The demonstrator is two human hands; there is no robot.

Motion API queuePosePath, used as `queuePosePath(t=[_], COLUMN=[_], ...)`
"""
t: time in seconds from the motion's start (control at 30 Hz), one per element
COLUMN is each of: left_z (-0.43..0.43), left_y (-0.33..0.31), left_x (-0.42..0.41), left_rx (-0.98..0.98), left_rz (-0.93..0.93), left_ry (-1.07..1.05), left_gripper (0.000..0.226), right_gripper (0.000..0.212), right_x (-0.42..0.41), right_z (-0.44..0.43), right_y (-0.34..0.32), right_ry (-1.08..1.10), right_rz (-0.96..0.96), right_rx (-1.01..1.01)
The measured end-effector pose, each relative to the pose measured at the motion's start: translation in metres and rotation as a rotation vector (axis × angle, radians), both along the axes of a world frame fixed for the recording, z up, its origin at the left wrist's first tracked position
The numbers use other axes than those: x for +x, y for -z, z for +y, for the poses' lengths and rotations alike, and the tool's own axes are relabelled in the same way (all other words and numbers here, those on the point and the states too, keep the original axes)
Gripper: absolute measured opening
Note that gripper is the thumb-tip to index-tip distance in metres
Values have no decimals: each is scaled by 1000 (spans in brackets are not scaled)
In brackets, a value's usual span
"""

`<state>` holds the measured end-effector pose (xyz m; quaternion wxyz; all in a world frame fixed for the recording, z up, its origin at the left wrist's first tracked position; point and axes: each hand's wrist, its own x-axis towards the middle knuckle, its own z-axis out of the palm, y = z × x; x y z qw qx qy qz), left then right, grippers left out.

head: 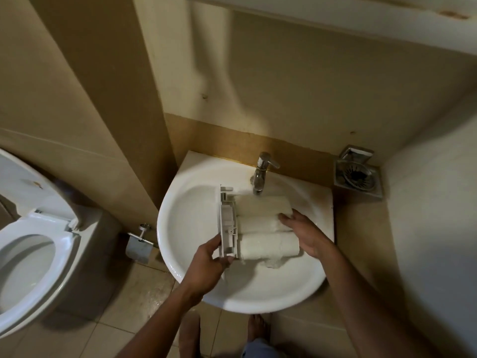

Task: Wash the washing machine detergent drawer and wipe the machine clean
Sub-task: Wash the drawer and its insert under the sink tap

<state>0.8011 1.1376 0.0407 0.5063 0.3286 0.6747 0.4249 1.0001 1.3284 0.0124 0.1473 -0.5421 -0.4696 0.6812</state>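
Beige tiled walls closed in a small bathroom, where a white sink (180, 202) stood out from the back wall with a chrome tap (260, 174) at its rear. Over the bowl, just below the tap's spout, the white detergent drawer (265, 244) was held clear of the sink, turned so that the rounded undersides of its compartments faced up. The left hand (206, 264) gripped the near end of the drawer's grey front panel (228, 223), fingers curled round its edge. The right hand (307, 233) held the opposite side, its fingers wrapped over the drawer's far edge. A little froth clung under the drawer's near edge. Whether water ran from the tap could not be told. To the left stood a toilet (33, 254) with its lid up and a metal paper holder (139, 244) on the wall. A metal soap dish (357, 174) hung right of the sink. Bare feet (255, 324) rested on the tiled floor (116, 306) below.
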Motion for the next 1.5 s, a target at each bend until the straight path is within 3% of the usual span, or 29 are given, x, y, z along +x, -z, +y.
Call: queuePosePath(t=[0.13, 0.27, 0.4, 0.5, 0.6, 0.67, 0.77, 0.9, 1.03, 1.1, 1.17, 1.27, 1.37, 1.5], left_z=[8, 13, 20, 22, 21, 20, 17, 32, 62, 75, 89, 108, 120, 126], left_y=[5, -4, -22, -39, -50, -51, -47, -48, -50, -51, -54, -52, -40, -22], left_x=[-2, -11, -22, -30, -32, -35, -39, -30, -33, -42, -48, -51, -46, -38], left_rx=[-14, -84, -95, -107, -57, -27, -55, -110, -180, -219, -279, -353, -329, -314], left_rz=[14, -68, -39, -33, -86, -185, -305, -121, 69, 100, 87, 69, -31, -106], left_ry=[-57, -146, -260, -286, -330, -362, -230, -126, -180, -184, -149, -58, -62, -50], left_gripper=[53, 27, 30, 52, 39, 37, 68, 38, 50, 50, 50, 63, 70, 77], right_gripper=[46, 71, 64, 54, 39, 42, 43, 50, 71, 70, 59, 68, 67, 37], right_x=[-10, -18, -13, -9, -7, -2, 1, 2, 13, 17, 13, 1, -6, -11], right_z=[2, 4, -9, -12, -13, -10, -6, -15, -11, -12, -14, -17, -21, -19], right_y=[-4, -13, -45, -56, -70, -73, -69, -62, -58, -61, -57, -43, -25, -2], right_ry=[-17, -91, -59, -41, -24, 4, 105, 161, 160, 14, -144, -160, -111, 33], right_rz=[-35, -52, 31, 43, 65, 155, 237, 310, 474, 347, 31, -326, -394, -478], right_rx=[87, 102, -4, -64, -226, -297, -307, -306, -376, -331, -145, -83, -205, -102])
